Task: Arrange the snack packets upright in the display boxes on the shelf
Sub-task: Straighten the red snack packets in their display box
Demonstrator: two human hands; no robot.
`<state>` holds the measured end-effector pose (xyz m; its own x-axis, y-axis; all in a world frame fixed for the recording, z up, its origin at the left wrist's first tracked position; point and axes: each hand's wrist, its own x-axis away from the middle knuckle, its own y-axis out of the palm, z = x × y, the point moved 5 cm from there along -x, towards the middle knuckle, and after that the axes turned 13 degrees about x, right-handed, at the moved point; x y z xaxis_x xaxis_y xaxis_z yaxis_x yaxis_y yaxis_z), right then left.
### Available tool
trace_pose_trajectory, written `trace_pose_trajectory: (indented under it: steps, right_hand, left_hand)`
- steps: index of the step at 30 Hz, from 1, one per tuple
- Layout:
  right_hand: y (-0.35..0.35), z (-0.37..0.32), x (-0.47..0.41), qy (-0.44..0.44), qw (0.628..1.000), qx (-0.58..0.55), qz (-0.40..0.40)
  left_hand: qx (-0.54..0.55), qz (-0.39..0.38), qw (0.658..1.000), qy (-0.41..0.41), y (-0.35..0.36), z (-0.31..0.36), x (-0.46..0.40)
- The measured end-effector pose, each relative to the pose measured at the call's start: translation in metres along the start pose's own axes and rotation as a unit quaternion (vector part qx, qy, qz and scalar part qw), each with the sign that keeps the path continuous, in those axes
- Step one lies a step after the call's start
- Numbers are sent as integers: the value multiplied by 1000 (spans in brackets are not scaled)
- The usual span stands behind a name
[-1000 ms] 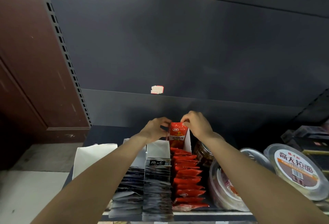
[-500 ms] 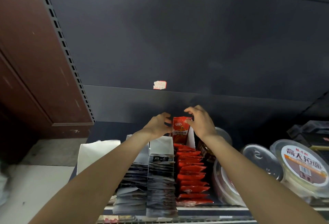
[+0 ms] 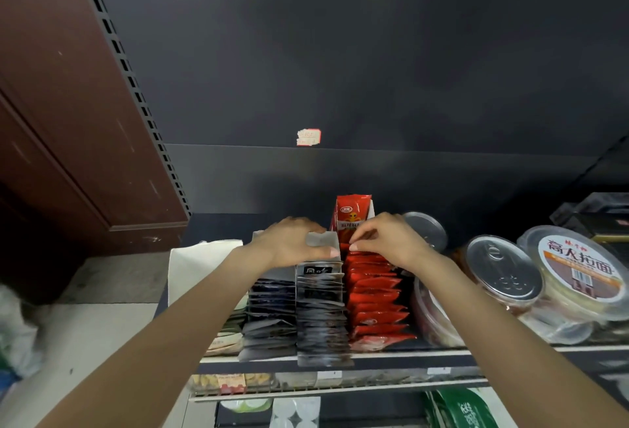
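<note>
Two bare arms reach over a shop shelf where rows of snack packets stand in cardboard display boxes. The left hand lies over the white back flap of the middle box, thumb along its near face and fingers curled over its top edge, gripping it. The right hand is just beside it, its thumb and forefinger pressed together at the far end of the red packets; whether they pinch a packet edge cannot be told. One red packet stands upright at the far end of the right box, above the hands. The red row leans in a line toward the near edge of the shelf. To its left stand two rows of dark packets. Right of the boxes sit round clear tubs with printed and metal lids. A torn price sticker clings to the dark back panel.
</note>
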<state>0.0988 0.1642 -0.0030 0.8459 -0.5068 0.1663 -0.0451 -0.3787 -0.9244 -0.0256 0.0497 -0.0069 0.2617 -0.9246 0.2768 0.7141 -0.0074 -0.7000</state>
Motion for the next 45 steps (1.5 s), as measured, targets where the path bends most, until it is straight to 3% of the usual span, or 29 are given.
trace_pose_trajectory:
  steps: [7, 16, 22, 26, 31, 36, 40, 42, 45]
  right_hand:
    - [-4, -6, 2, 7, 998, 60, 30]
    - [-61, -13, 29, 19, 968, 53, 245]
    - [-96, -7, 40, 46, 939, -81, 331]
    - [-102, 3, 46, 76, 911, -195, 355]
    - [-91, 9, 51, 82, 875, -317, 358]
    - [-84, 20, 60, 115, 891, -191, 396]
    - [-76, 22, 61, 110, 895, -262, 344]
    - [-72, 22, 61, 119, 874, -355, 311]
    - [-67, 21, 62, 121, 845, -436, 286]
  left_hand:
    - [1, -12, 1000, -4, -1, 3, 5]
    - [87, 2, 996, -6, -7, 13, -1]
    - [164, 109, 980, -9, -27, 29, -13]
    - [238, 119, 963, -38, -30, 27, -18]
    - [419, 149, 895, -42, -30, 17, -13]
    - [567, 180, 803, -10, -37, 11, -3]
    - [659, 185, 729, 1, -39, 11, 4]
    - [641, 206, 739, 1, -40, 12, 5]
    - [566, 221, 793, 38, -42, 16, 8]
